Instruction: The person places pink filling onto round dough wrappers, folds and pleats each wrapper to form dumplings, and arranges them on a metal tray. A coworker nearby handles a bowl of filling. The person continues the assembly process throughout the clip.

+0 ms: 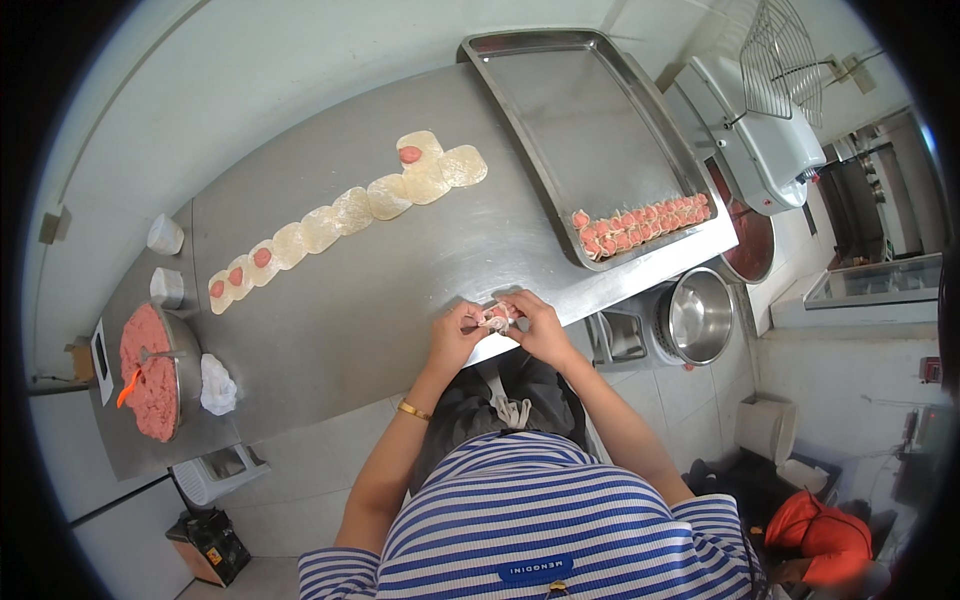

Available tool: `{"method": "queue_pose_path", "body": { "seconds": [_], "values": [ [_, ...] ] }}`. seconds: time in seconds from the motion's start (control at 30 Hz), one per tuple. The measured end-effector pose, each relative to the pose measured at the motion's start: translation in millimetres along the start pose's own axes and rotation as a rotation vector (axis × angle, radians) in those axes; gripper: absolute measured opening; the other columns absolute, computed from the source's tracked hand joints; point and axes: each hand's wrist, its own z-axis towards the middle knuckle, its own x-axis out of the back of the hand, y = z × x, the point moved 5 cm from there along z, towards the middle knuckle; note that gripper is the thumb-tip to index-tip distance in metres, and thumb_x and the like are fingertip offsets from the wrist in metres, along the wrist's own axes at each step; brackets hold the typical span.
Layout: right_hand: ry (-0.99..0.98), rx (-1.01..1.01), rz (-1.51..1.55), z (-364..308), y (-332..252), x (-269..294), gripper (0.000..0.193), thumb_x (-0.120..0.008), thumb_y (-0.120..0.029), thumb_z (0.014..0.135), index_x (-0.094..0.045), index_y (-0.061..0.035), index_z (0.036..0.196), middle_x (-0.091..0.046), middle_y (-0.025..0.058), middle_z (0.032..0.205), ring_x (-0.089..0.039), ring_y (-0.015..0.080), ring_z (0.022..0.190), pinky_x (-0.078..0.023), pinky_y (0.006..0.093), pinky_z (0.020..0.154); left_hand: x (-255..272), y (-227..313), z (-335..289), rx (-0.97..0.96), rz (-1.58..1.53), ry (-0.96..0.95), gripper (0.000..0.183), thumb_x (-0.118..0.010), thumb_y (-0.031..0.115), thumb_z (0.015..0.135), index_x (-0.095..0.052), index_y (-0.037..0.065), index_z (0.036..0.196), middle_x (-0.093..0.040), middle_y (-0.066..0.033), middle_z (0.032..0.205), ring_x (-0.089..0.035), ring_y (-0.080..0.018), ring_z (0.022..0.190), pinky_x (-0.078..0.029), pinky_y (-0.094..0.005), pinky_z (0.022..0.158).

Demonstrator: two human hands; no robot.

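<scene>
At the table's near edge, both my hands pinch one small dumpling (497,318), a pale wrapper gathered around pink minced meat. My left hand (455,338) has its fingers closed on one side of it, and my right hand (540,325) on the other. Beyond them, a slanting row of thin round wrappers (320,230) overlaps on the steel table (380,310). Several wrappers carry a dab of pink meat (262,257), at the left end and near the top right. Filled dumplings (640,228) with meat showing at the top stand packed along the near end of a metal tray (527,150).
At far left, a large bowl of minced meat (150,370) holds a metal utensil and an orange-handled tool. A white cloth (217,385) and two white cups (166,289) sit beside it. A white machine (750,130) stands right of the tray; a steel pot (700,315) is below the table edge.
</scene>
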Motion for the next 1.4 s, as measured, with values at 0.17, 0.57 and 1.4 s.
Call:
{"method": "queue_pose_path", "body": {
  "seconds": [0.17,0.57,1.4],
  "values": [
    [-0.036,0.05,-0.103,4.0,8.7,-0.4,0.038,-0.065,0.01,0.065,-0.064,-0.0014,0.102,-0.063,0.0131,0.094,-0.063,0.0304,0.084,-0.051,0.0364,0.073,-3.0,15.5,-2.4,-0.062,0.026,0.053,0.03,-0.078,0.001,0.072,-0.058,0.001,0.094,-0.068,-0.0069,0.085,-0.068,-0.0155,0.083,-0.056,-0.0289,0.071],
    [-0.038,0.064,-0.165,10.8,-0.7,7.3,0.03,-0.061,0.01,0.065,-0.062,-0.001,0.094,-0.06,0.0164,0.092,-0.061,0.0364,0.085,-0.05,0.0428,0.071,-7.9,24.2,3.7,-0.092,0.159,-0.024,0.03,-0.08,0.002,0.068,-0.063,0.002,0.092,-0.066,-0.0071,0.082,-0.067,-0.0134,0.077,-0.054,-0.0278,0.071],
    [-0.022,-0.003,-0.159,2.6,8.8,-5.1,0.036,-0.062,0.01,0.066,-0.064,-0.0035,0.098,-0.06,0.0139,0.092,-0.062,0.0351,0.085,-0.051,0.0411,0.071,-5.3,32.7,7.7,-0.157,0.264,-0.055,0.032,-0.081,0.005,0.066,-0.061,0.0,0.09,-0.067,-0.0105,0.082,-0.067,-0.0181,0.076,-0.055,-0.0296,0.071]
  ]
}}
